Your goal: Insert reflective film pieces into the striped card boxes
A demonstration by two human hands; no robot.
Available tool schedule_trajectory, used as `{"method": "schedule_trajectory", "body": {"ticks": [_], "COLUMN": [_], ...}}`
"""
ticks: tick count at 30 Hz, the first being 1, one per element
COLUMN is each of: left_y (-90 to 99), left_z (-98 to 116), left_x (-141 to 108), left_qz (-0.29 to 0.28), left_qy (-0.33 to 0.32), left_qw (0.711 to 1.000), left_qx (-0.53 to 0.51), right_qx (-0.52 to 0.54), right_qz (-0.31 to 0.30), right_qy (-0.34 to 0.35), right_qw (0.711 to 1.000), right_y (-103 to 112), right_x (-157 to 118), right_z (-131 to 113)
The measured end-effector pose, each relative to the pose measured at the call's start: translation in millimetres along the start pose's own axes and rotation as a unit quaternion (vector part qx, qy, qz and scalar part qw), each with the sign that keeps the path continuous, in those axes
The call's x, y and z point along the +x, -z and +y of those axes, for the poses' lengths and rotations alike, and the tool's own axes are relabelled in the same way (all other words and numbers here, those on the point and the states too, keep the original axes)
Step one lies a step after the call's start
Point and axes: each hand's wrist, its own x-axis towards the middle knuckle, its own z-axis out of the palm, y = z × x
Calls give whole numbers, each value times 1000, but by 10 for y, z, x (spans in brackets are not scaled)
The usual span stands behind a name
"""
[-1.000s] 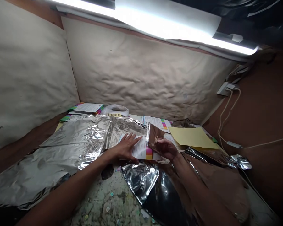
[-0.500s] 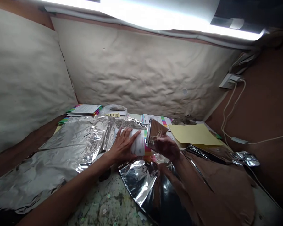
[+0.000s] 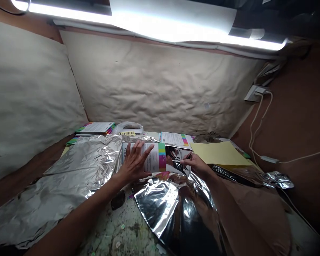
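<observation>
My left hand (image 3: 133,161) holds a white printed card sleeve (image 3: 155,161) with coloured stripes at its right end, its fingers spread across the top and the thumb along the near edge. Between thumb and fingers, my right hand (image 3: 201,166) pinches a small folded silver foil sheet (image 3: 173,156). That foil lies flat against the striped end of the sleeve; whether part of it sits inside cannot be made out. Beneath both hands a large shiny silver sheet (image 3: 160,202) with a curved edge spreads over the table.
Crumpled silver foil (image 3: 77,170) covers the left side. Stacked printed sleeves (image 3: 96,127) and a clear plastic bag (image 3: 129,126) lie at the back. Yellow paper (image 3: 221,153) rests on the right. White cables (image 3: 252,131) hang from a wall socket (image 3: 257,92).
The folded foil has tipped from upright to flat and now lines up with the sleeve's striped end. My right hand has turned with it. The sleeve has shifted slightly left.
</observation>
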Motion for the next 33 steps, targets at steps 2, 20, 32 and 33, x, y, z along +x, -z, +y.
{"method": "schedule_trajectory", "body": {"ticks": [2, 20, 32, 33], "left_y": [-3, 25, -23, -14], "left_z": [15, 136, 296, 298], "left_x": [-6, -28, -60, -60], "left_qz": [0, 8, -8, -9], "left_qy": [-17, -43, -62, -60], "left_qw": [1000, 999, 998, 998], "left_qx": [-2, -23, -16, -14], "right_qx": [4, -19, 70, 94], "right_qz": [-13, -69, -113, -127], "right_qy": [-10, -35, -72, -82], "right_qw": [1000, 997, 989, 984], "right_y": [-62, -225, -674, -672], "right_x": [-13, -101, -145, -161], "right_z": [31, -46, 165, 148]}}
